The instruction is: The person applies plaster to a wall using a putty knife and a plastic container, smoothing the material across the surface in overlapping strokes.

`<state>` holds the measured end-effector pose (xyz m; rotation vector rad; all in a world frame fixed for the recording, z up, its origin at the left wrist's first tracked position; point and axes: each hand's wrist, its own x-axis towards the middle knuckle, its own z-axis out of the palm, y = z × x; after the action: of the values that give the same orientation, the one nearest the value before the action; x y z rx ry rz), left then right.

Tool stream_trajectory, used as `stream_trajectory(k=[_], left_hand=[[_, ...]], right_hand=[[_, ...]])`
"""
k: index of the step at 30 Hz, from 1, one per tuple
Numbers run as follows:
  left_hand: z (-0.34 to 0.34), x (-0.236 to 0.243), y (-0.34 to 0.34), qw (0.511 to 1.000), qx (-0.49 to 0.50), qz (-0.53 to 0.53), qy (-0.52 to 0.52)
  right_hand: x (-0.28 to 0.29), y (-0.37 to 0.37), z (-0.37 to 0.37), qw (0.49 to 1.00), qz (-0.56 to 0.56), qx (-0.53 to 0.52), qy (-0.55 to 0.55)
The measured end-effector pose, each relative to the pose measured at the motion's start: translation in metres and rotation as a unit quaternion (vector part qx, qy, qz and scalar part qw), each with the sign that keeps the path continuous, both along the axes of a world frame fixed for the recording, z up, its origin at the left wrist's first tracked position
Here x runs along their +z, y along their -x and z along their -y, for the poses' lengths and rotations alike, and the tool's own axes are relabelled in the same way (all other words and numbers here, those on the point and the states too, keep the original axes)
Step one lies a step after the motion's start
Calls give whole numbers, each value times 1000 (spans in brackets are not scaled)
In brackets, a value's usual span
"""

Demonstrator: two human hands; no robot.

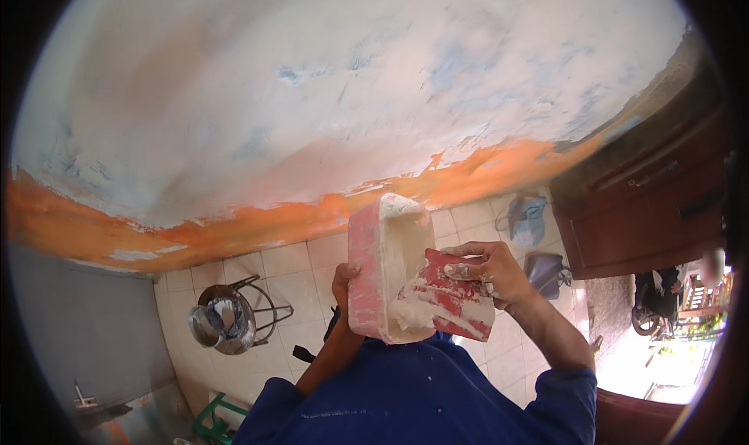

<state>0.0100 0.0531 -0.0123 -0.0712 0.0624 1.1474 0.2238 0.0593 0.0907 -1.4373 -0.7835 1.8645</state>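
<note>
My left hand [343, 285] grips the left side of a pink rectangular tub [367, 273], smeared with white filler, its opening facing right. Inside the tub lies pale wet filler [402, 258]. My right hand [499, 273], dusted with white, holds a wide red plastic scraper [460, 293] by its upper right part. The scraper's left edge reaches over the tub's right rim, and a lump of filler [412, 314] clings there. Ahead of both hands rises a wall [374, 94] coated in white filler, with an orange painted band [296, 219] along its bottom.
On the tiled floor [296, 265] at left stands a round metal stool [230, 316] bearing a filler-smeared container. A green plastic stool [218, 418] is at lower left. A blue-grey bag [528, 219] and a dark object [544, 273] lie right of my hand, near a dark red door [640, 203].
</note>
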Motion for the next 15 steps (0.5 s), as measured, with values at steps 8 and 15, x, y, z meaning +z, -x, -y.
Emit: stream_trajectory(k=[8,15], left_hand=[[-10,-19,-4,992,4,121,-28],[-26,-14,-24,990,48,-119,-64]], right_hand=[[-17,6,15,974,-172,-143,-31],[-77,7,27,923,-296,-239,-65]])
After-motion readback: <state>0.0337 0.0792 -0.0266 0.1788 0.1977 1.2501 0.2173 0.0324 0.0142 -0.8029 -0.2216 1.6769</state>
